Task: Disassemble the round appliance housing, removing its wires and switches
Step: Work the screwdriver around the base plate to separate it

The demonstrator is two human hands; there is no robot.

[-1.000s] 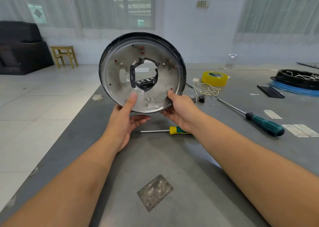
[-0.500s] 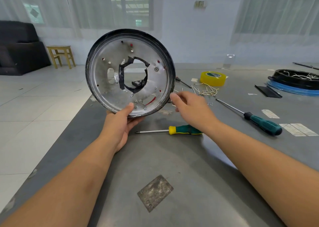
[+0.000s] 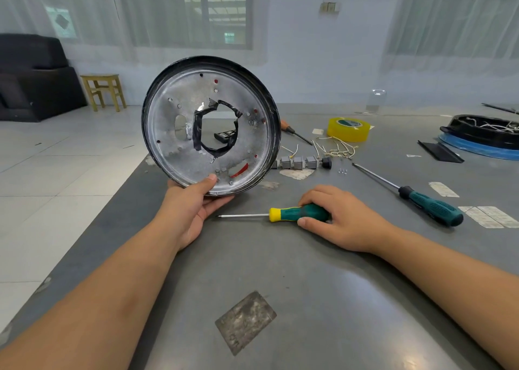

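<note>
housing point(image 3: 179, 133) rear hidden, black item point(image 3: 223, 135) — perhaps switch

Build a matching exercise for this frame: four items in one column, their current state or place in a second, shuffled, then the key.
Items
1. round silver metal housing with black rim
2. short green-and-yellow-handled screwdriver
3. long dark-teal-handled screwdriver
4. yellow roll of tape

States
A. lying untouched on the grey table, right side
B. held tilted up by the left hand
C. sitting far back, beside loose wires
D. on the table, handle under the right hand

Pairs: 1-B, 2-D, 3-A, 4-C
</note>
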